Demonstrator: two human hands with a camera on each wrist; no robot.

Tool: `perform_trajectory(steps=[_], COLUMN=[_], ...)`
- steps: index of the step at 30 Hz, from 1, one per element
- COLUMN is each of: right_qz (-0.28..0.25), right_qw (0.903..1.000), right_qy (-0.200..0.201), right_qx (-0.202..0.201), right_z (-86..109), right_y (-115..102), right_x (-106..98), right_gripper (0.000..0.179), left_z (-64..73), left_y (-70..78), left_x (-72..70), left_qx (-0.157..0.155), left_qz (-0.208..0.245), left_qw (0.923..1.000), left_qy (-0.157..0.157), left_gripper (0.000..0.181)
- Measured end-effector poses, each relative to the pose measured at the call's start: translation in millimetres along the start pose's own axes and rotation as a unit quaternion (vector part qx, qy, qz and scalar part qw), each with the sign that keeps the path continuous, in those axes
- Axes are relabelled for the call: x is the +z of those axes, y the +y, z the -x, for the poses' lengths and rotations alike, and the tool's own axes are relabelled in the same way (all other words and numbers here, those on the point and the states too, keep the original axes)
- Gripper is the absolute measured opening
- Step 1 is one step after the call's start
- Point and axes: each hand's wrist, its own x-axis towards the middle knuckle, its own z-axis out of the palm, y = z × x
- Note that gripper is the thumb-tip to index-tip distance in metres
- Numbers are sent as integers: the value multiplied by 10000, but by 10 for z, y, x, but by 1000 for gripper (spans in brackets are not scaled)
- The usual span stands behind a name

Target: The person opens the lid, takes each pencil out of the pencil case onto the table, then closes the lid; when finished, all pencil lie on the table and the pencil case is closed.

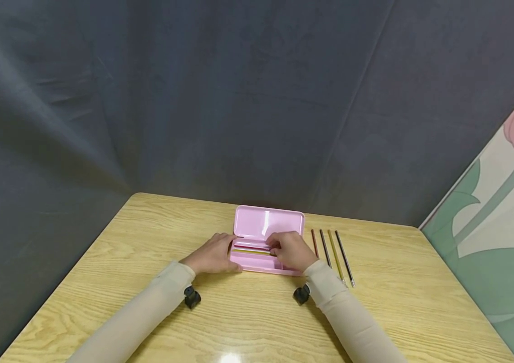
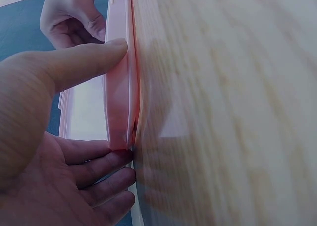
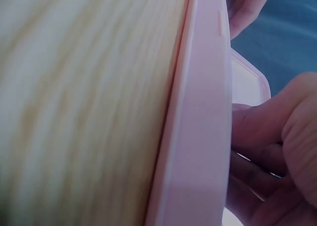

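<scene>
Where the glossy pink oblong case (image 1: 250, 261) lay: flat on the pale wood-grain table (image 1: 171, 227), toward its far edge, with the rounded pink lid (image 1: 269, 222) tipped back open behind.
Rear compartment: a slim red pencil (image 1: 250, 247) and a slim yellow pencil (image 1: 250, 252) were seen lying lengthwise; a full count could not be made.
Right of case: a slim brown-red pencil (image 1: 314, 243), a slim dark grey pencil (image 1: 325, 248), a slim gold pencil (image 1: 336, 256) and a slim black pencil (image 1: 345, 258) were laid side by side, apart.
Pencil work: judged part done, with some boxed, four outside and the lid not closed; whether filling or emptying was in hand could not be told. If filling, four were left.
Left hand (image 1: 213, 252): the case's left end was gripped, thumb on the front wall, fingers at the short end.
Right hand (image 1: 291, 250): curled fingertips were lowered into the rear compartment; whether a pencil was pinched could not be told.
In the way: the compartments' right portion was covered by that hand, the near ends of two loose pencils by the hand and the beige right sleeve (image 1: 352, 312).
Backdrop: the table was backed by a blue-grey cloth curtain (image 1: 248, 111), flanked rightward by a tulip-printed panel (image 1: 502, 212).
</scene>
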Motion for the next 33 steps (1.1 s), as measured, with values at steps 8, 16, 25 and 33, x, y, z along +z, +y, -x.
perform_trajectory(steps=[8,16,25,33], right_qz=[365,442,405,414], right_qw=[9992,9988,9987,9990], right_qy=[-133,-191,-238,-172], right_qx=[-73,-85,171,64], right_z=[-13,-25,-22,-20], right_y=[-49,-72,-84,-101], right_x=[4,27,52,46], right_gripper=[15,18,22,19], left_z=[1,-7,-3,-15], left_y=[-4,-23,-39,-44], left_x=[-7,-7,0,6], left_qx=[-71,-28,-16,-3], left_qz=[10,19,-3,52], left_qw=[10000,10000,10000,10000], left_qy=[-15,92,25,76], left_gripper=[92,90,90,90])
